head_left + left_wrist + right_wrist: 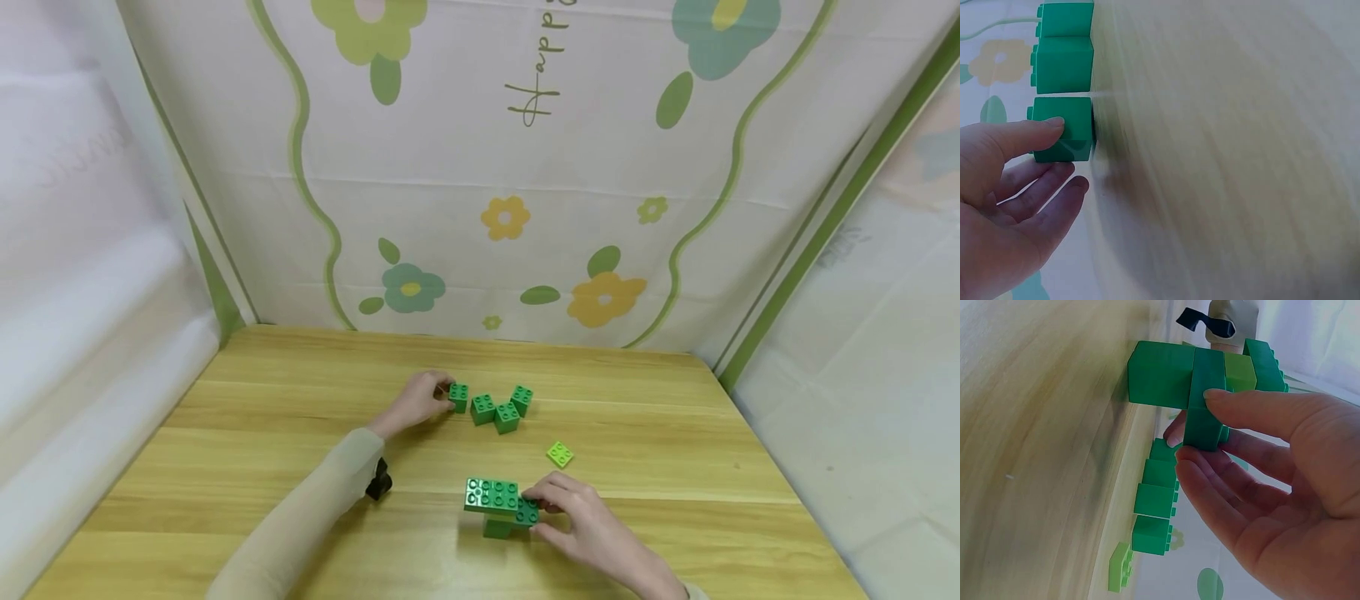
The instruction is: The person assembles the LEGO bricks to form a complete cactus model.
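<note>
My left hand (422,398) is at the leftmost of several small green building blocks. It pinches that green block (1063,128), with the thumb on one side and fingertips at another. Nearer the front, my right hand (592,523) holds a block stack (491,495) by a green piece jutting out to the right. In the right wrist view, the thumb and fingers close on that jutting green piece (1204,419). The stack has a green block at its bottom, a light green piece (1239,372) higher up and a long green brick on top.
Beside the left hand's block stand more green blocks (507,417), some touching. A flat lime-green piece (559,454) lies between them and the right hand. The wooden table (300,375) ends at a white flowered cloth (465,167) behind; cloth also hangs at both sides.
</note>
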The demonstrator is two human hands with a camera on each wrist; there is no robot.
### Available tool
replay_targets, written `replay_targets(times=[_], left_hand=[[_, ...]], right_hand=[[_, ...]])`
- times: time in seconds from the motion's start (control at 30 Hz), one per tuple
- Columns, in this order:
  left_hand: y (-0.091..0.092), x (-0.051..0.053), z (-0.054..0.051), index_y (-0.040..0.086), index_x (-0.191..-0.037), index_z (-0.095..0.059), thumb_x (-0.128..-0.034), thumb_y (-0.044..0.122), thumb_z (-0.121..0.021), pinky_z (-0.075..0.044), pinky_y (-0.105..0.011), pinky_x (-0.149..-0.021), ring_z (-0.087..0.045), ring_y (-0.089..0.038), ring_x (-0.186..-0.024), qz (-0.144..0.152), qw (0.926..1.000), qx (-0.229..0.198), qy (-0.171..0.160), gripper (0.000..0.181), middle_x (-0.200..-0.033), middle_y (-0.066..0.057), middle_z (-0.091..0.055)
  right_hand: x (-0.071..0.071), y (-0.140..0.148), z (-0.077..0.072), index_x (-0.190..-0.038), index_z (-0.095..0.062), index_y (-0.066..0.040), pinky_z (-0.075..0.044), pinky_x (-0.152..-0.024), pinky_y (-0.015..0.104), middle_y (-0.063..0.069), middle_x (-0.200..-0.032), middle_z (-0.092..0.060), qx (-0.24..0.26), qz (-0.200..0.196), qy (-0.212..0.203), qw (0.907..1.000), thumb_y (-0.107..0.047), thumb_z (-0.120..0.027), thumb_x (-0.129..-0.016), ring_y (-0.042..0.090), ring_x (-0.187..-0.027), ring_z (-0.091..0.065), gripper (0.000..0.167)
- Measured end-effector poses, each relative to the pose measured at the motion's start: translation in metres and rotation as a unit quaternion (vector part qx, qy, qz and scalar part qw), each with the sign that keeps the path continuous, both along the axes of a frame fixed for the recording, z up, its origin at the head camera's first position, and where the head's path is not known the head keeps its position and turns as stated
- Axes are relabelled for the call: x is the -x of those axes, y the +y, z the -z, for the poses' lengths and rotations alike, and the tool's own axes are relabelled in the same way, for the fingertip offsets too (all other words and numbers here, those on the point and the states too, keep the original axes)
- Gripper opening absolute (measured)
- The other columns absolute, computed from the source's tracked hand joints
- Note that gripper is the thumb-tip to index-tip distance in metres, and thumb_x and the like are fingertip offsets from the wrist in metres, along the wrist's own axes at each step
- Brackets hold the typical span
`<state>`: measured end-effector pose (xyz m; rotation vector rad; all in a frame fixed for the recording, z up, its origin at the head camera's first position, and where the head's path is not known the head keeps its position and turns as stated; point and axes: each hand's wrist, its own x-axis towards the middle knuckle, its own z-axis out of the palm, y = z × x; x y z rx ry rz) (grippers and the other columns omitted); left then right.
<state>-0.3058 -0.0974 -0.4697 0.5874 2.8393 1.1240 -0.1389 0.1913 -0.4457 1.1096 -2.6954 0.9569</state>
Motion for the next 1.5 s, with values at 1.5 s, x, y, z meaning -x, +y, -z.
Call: replay_targets(times=[1.5], left_hand=[[-0.012, -0.081, -0.053, 0.001, -0.122, -0.065, -0.0859, 0.019, -0.076, -0.060, -0.035, -0.089, -0.070, -0.027, -0.100, 0.107, 0.9907, -0.024, 0.081, 0.041, -0.117, -0.015, -0.071]], right_hand=[[-0.001, 0.000, 0.001, -0.115, -0.068, -0.009, -0.060, -0.074, 0.022, 0.000, -0.107, -0.068, 0.006, -0.003, 0.004, 1.0000, -0.005, -0.079, -0.080, 0.005, -0.091, -0.065, 0.037]])
